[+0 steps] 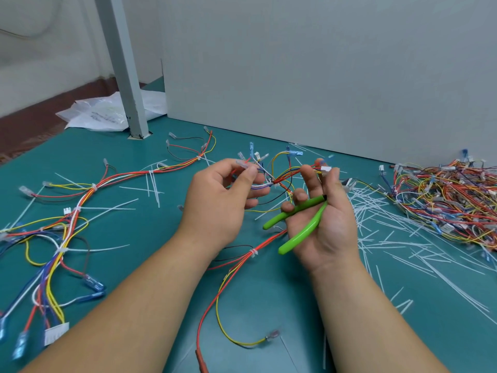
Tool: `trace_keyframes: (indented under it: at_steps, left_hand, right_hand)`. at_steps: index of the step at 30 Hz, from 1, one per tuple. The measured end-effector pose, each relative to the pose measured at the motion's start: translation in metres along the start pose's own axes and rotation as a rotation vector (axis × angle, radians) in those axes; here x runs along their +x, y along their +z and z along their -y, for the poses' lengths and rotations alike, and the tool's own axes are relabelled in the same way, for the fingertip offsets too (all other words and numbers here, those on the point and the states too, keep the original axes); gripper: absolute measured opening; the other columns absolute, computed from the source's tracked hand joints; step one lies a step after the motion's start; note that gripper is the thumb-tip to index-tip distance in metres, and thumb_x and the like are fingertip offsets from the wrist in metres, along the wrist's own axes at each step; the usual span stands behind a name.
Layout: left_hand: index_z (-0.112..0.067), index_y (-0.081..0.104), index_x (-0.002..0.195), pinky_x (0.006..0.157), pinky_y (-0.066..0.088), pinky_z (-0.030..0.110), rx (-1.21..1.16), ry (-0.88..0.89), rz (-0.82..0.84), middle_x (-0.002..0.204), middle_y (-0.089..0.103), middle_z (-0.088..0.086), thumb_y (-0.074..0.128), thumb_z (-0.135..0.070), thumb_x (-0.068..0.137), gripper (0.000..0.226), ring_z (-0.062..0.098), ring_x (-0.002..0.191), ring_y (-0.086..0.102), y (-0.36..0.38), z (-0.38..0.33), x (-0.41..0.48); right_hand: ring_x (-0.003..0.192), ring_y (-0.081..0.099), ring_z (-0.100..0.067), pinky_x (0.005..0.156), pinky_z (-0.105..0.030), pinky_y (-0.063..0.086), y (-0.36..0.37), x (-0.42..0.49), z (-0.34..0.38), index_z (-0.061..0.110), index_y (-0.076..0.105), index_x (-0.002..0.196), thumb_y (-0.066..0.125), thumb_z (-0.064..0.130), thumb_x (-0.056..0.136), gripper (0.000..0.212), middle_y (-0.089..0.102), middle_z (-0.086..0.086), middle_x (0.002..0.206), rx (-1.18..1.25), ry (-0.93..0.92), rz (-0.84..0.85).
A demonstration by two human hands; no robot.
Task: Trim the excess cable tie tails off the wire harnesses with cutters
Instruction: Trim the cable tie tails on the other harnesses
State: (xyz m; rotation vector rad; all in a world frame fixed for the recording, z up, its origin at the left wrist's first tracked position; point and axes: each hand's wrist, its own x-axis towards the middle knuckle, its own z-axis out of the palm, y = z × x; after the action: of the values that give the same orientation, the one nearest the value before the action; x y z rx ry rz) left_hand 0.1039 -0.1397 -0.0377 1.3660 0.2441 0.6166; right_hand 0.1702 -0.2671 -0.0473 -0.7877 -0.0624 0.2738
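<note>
Green-handled cutters [312, 202] lie across my upturned right hand [329, 224] in the head view. The lower fingers curl over one handle, so thumb and forefinger are free to pinch the harness [281, 181]. My left hand [219, 196] pinches the other wires, fingers curled, spreading them above the counter [150, 232], I judge to find a tie. Untrimmed harnesses [67, 219] lie left; a pile [446, 200] I take for trimmed and cut tails [382, 216] lie right
</note>
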Motion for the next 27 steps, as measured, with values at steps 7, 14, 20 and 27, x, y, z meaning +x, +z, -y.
trace_keyframes:
  at_steps: [7,14,20,27]
  left_hand:
    - [-0.015,0.065,0.109,0.072,0.059,0.022,-0.359,-0.164,0.091,0.104,0.078,0.009,0.063,-0.004,0.097,0.017,0.023,0.099,0.076,-0.005,-0.005,0.005]
    - [-0.013,0.06,0.11,0.075,0.059,0.023,-0.578,-0.17,0.117,0.108,0.076,0.012,0.052,0.001,0.1,0.019,0.021,0.105,0.074,-0.009,-0.009,0.009]
    - [-0.016,0.058,0.111,0.082,0.06,0.026,-0.58,-0.163,0.227,0.111,0.076,0.009,0.049,-0.001,0.101,0.02,0.022,0.11,0.072,-0.011,-0.005,0.009]
    - [-0.029,0.06,0.122,0.085,0.058,0.026,-0.209,-0.044,0.172,0.118,0.075,-0.002,0.058,-0.001,0.099,0.036,0.016,0.11,0.072,-0.006,-0.001,0.007]
  right_hand:
    - [0.065,0.057,-0.011,0.056,-0.029,0.043,0.0,-0.001,-0.004,0.022,0.063,0.124,0.067,0.017,0.098,0.026,0.075,0.003,0.099,-0.088,-0.005,-0.148]
    - [0.061,0.052,-0.012,0.054,-0.028,0.044,0.001,0.001,-0.006,0.017,0.068,0.114,0.065,0.012,0.099,0.016,0.063,0.002,0.091,-0.199,0.0,-0.241]
    - [0.056,0.05,-0.018,0.05,-0.033,0.051,0.0,0.0,-0.004,0.01,0.065,0.116,0.067,0.025,0.098,0.024,0.073,-0.007,0.097,-0.295,0.18,-0.13]
    - [0.046,0.049,-0.008,0.051,-0.028,0.045,-0.001,0.002,-0.007,0.015,0.067,0.111,0.057,0.012,0.101,0.014,0.066,0.004,0.072,-0.183,0.23,-0.054]
